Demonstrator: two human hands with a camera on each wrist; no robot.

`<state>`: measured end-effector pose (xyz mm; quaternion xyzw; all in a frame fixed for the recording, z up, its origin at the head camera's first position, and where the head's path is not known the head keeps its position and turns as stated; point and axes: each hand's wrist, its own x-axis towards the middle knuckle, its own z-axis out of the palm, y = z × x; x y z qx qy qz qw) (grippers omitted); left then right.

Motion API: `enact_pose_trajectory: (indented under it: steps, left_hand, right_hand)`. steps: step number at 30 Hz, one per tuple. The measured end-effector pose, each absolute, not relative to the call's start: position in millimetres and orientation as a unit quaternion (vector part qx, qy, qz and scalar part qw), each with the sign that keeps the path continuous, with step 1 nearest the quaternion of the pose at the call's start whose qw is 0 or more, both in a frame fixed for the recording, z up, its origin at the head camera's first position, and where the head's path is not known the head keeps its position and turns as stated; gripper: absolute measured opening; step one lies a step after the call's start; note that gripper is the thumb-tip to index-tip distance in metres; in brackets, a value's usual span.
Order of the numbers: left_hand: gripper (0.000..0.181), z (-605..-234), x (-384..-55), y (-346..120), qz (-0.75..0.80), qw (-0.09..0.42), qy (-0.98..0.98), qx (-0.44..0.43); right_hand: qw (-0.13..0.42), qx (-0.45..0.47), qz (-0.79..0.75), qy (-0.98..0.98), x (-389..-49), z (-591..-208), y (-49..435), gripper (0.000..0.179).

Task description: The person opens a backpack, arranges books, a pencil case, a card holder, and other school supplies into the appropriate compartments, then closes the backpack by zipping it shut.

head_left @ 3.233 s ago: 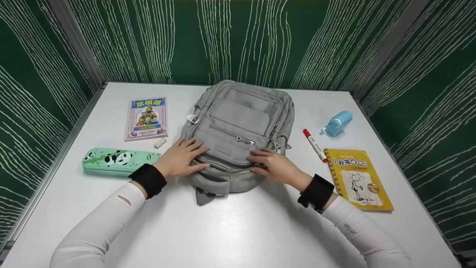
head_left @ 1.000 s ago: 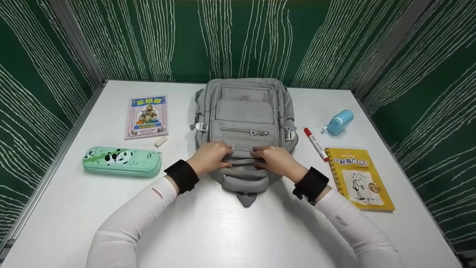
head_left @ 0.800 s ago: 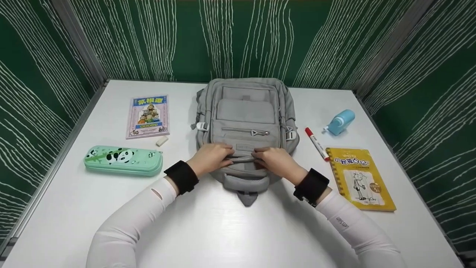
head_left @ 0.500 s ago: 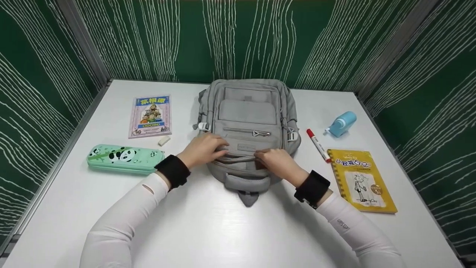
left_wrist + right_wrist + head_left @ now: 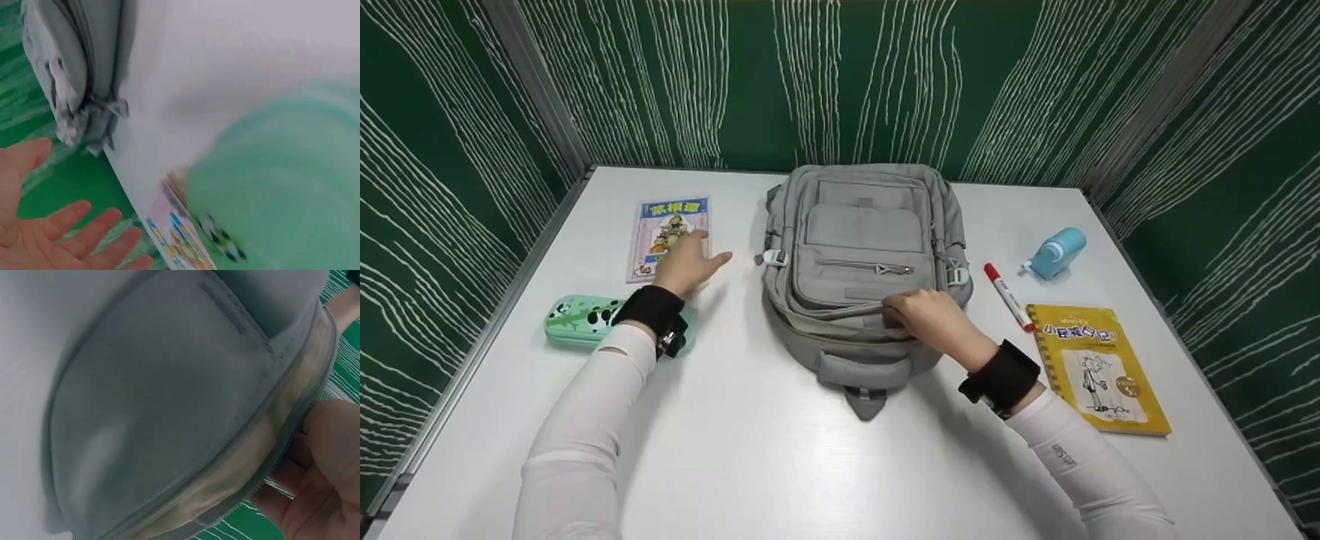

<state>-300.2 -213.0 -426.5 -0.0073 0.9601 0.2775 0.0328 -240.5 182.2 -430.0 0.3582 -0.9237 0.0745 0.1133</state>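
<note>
A grey backpack (image 5: 866, 232) lies on its back, top handle (image 5: 864, 370) toward me. Its main compartment is unzipped along the top, and pale lining (image 5: 247, 464) shows in the right wrist view. My right hand (image 5: 934, 321) grips the raised zipper edge, fingers curled under it. My left hand (image 5: 688, 264) reaches over the lower right part of a pink-bordered comic book (image 5: 673, 208), fingers spread and holding nothing. In the left wrist view the left palm (image 5: 67, 236) and apart fingers show, with a blurred green panda pencil case (image 5: 292, 185) close to the camera.
The pencil case lies partly under my left wrist. On the right are a red-capped marker (image 5: 1009, 298), a blue squeeze bottle (image 5: 1057, 253) and a yellow book (image 5: 1099, 367). Green walls with white streaks (image 5: 877, 82) stand behind and beside the white table (image 5: 795, 465).
The backpack was turned straight, and both hands took its opening edge. My left hand has since let go and moved left to the comic book. My right hand keeps its grip.
</note>
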Motion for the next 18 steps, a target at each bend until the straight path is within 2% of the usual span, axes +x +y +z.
enact_pose_trajectory:
  steps: [4,10,18]
  left_hand:
    - [0.088,-424.3,-302.7,-233.7,0.265,0.079,0.958,-0.078]
    - [0.1,-421.7,-304.1,-253.1,0.235,0.144,0.951,-0.142]
    - [0.097,-414.8,-292.0,-261.4,0.231,0.178,0.939,-0.184]
  right_hand:
    - [0.113,0.358,0.088,-0.923,-241.1,-421.6,183.6,0.008]
    - [0.135,0.359,0.112,-0.917,-245.4,-409.0,184.5,0.008]
    - [0.127,0.339,0.142,-0.921,-250.4,-398.7,187.0,0.01]
